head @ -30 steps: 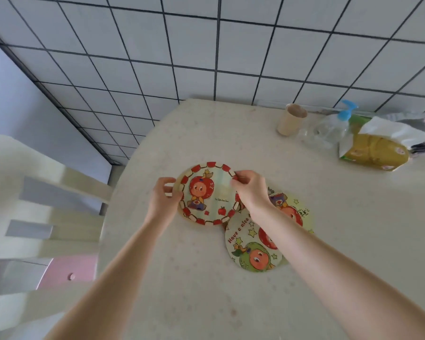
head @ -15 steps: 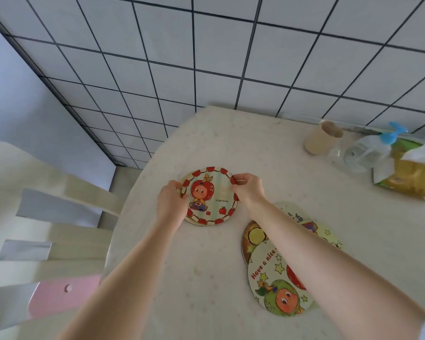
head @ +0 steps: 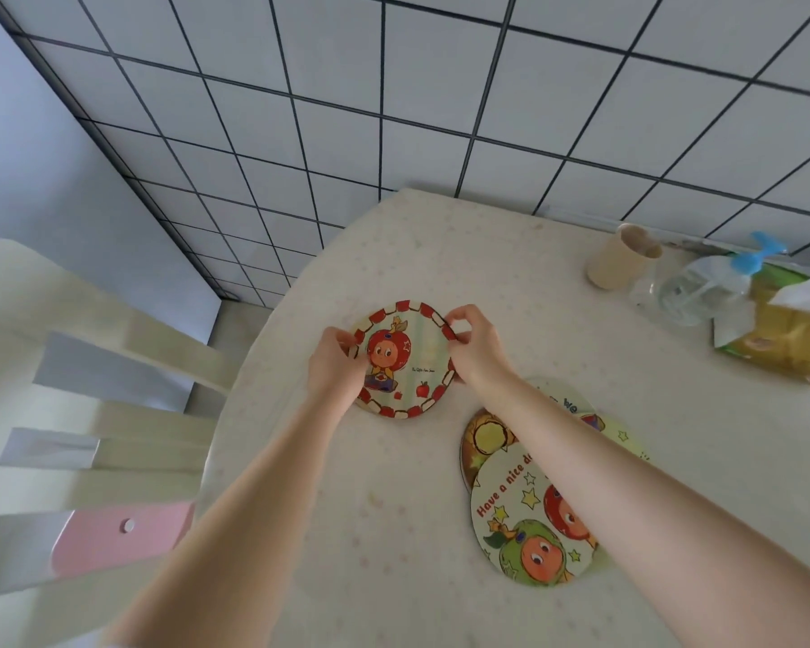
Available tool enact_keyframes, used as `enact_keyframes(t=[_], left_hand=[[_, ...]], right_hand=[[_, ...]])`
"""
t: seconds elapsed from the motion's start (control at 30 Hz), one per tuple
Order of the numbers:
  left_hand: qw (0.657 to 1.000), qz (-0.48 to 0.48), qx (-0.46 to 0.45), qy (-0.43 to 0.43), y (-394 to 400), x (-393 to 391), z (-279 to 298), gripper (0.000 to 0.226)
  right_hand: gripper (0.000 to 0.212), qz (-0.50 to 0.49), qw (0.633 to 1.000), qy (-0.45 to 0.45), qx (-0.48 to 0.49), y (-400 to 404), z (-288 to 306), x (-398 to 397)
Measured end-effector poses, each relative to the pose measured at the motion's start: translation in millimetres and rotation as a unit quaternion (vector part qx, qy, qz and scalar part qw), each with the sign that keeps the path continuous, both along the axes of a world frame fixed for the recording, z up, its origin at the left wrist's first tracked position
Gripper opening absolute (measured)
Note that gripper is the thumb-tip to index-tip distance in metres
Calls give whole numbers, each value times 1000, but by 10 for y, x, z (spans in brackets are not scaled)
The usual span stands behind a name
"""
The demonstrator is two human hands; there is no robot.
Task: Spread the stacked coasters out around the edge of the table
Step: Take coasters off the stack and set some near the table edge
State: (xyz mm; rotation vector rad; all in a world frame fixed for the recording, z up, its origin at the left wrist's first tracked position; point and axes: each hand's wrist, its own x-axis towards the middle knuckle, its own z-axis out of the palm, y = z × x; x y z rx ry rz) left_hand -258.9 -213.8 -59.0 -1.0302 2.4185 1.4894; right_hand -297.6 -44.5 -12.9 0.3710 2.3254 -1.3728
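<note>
Nearest, at roughly 5 o'clock on the cream speckled round table (head: 394, 530): remaining stack of round illustrated card coasters (head: 529, 530), fanned and overlapping, topmost printed "Have a nice d…" with a green-hooded cartoon figure; partly covered by the right forearm. At least three discs visible in the fan; exact count not determinable.

Further out, near 10 o'clock and just inside the table edge: round coaster with red-checked border and apple-headed cartoon figure (head: 405, 360), apparently lying flat or nearly flat on the surface. Left hand (head: 335, 371) curled at its left rim, fingers over the edge. Right hand (head: 475, 348) pinching the upper right rim between thumb and fingertips. Both hands holding the same disc.

Step in hand, judged: placement of one coaster at the table's left edge, at or close to set-down. Separated from the fan by bare table.

Next move, judged: release of both rims, return to the fan at 5 o'clock, one disc peeled off without dragging its neighbours, then carried to a fresh station along the rim.

Beyond, at 1 to 2 o'clock: beige paper cup (head: 620, 257), clear pump bottle with blue nozzle (head: 702, 287), yellow tissue pack (head: 782, 339). At 9 o'clock, off the table: cream slatted chair back (head: 113, 395). Behind: white tiled wall with dark grout (head: 440, 109).
</note>
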Motion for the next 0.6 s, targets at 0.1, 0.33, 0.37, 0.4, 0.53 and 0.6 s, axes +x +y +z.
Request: enact_keyframes(t=[0.1, 0.33, 0.37, 0.4, 0.53, 0.6], left_hand=[[997, 48, 61, 26, -33, 212, 110, 29], [991, 51, 121, 10, -75, 1149, 207, 28], [990, 55, 126, 1, -67, 1328, 197, 27], [990, 59, 131, -7, -61, 1499, 183, 27], [991, 60, 111, -31, -32, 2073, 126, 25], [992, 68, 105, -32, -21, 2240, 98, 25]], right_hand=[[36, -27, 999, -19, -40, 54, 136, 153], [19, 15, 998, -45, -52, 193, 198, 1019], [19, 17, 998, -48, -45, 220, 169, 1190], [17, 19, 997, -53, -43, 241, 131, 1355], [16, 28, 995, -90, -39, 311, -26, 1934], [20, 17, 993, -105, -47, 321, -102, 2106]])
